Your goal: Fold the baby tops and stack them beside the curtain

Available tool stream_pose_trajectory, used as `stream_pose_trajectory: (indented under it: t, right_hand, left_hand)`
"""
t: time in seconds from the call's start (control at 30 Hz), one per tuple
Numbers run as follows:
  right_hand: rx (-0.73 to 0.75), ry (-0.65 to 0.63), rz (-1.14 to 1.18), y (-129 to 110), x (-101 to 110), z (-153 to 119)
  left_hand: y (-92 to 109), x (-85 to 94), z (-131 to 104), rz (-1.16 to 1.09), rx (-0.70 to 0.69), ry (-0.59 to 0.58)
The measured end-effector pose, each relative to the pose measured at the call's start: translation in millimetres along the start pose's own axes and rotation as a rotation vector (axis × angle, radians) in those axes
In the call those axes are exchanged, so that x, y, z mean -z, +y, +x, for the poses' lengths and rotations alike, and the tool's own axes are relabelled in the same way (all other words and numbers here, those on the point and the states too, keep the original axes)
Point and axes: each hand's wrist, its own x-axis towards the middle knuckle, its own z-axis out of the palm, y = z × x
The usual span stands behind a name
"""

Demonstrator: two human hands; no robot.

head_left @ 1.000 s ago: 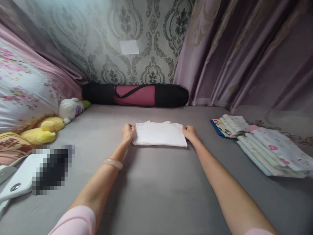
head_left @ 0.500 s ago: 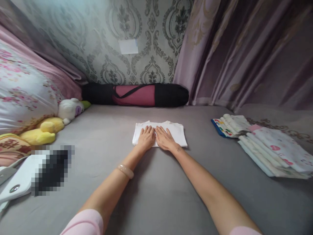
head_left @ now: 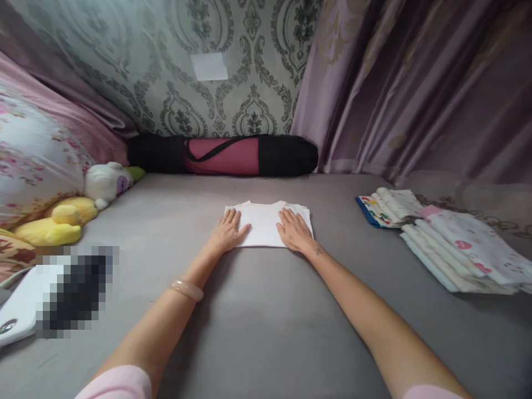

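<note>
A white folded cloth (head_left: 262, 224) lies flat on the grey bed surface (head_left: 257, 310), its long side across my view. My left hand (head_left: 227, 230) rests palm down over its left edge, fingers spread and thumb pointing inward. On the right part of the cloth, my right hand (head_left: 293, 228) also lies flat with its fingers apart. Neither hand grips anything. Between the two hands the middle of the cloth shows, smooth and white.
Folded cloths (head_left: 465, 249) are piled at the right, beside a smaller stack (head_left: 390, 208). A black and pink long bag (head_left: 224, 155) lies along the wall. Plush toys (head_left: 103, 183) and a floral pillow (head_left: 37, 160) are at the left, near a partly blurred white object (head_left: 31, 296).
My hands have moved apart from the middle of the cloth, the left one to its left edge and the right one toward its right side. The view has shifted slightly.
</note>
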Motion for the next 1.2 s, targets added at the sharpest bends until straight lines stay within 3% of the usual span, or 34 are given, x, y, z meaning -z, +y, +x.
stream_pose_trajectory:
  t: [0.3,0.53,0.63,0.73,0.87,1.07,1.2]
  right_hand:
    - [-0.090,0.006,0.011,32,-5,0]
    - [-0.143,-0.046,0.016,55,1,-10]
    - [-0.236,-0.049,-0.041,51,10,-14]
    - [-0.292,0.068,-0.112,33,17,-12]
    - [-0.073,0.127,-0.070,14,13,-4]
    - [-0.111,0.040,-0.005,27,-10,2]
    - [-0.110,0.036,-0.011,32,-14,3]
  left_hand:
    - [-12,0.4,-3,-0.037,0.016,-0.015]
    - [-20,6.0,-18,-0.044,0.043,-0.040]
    - [-22,6.0,-25,-0.057,0.035,0.009]
    - [-22,5.5,-29,-0.086,0.014,0.090]
    - [-23,4.7,-30,-0.122,0.026,0.132]
    - [-26,2.2,-30,-0.080,0.013,0.083]
    - [-25,1.7,-30,-0.080,0.020,0.096]
